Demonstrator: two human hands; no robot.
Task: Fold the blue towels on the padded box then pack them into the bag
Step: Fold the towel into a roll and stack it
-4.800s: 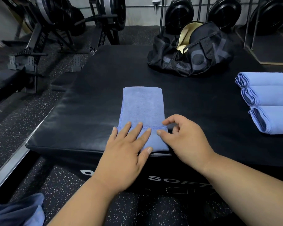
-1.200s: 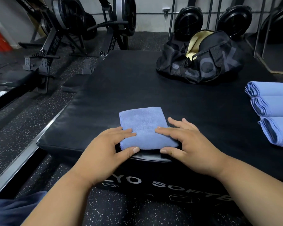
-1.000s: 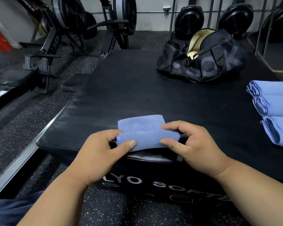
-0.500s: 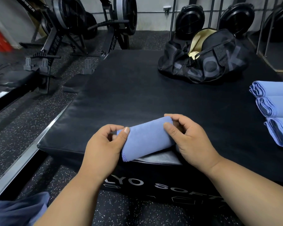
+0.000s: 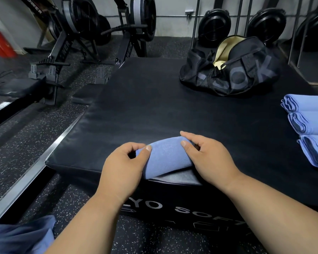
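Two bare hands hold a folded blue towel (image 5: 166, 158) at the near edge of a black padded box (image 5: 154, 110). The left hand (image 5: 125, 165) pinches its left end; the right hand (image 5: 207, 158) curls round its right end. Three folded towels (image 5: 312, 131) lie farther right, cut off by the frame. Beyond, an open black bag (image 5: 233, 70) sits on the box's far end. Rowing machines (image 5: 77, 33) stand behind on speckled flooring.

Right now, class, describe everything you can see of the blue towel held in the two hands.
The small folded blue terry-cloth towel is a soft, thick bundle with a rounded top, tilted and lifted at the near edge of the black padded box. The left hand pinches its left end between thumb and fingers; the right hand grips its right end. Its lower edge seems to touch the box.
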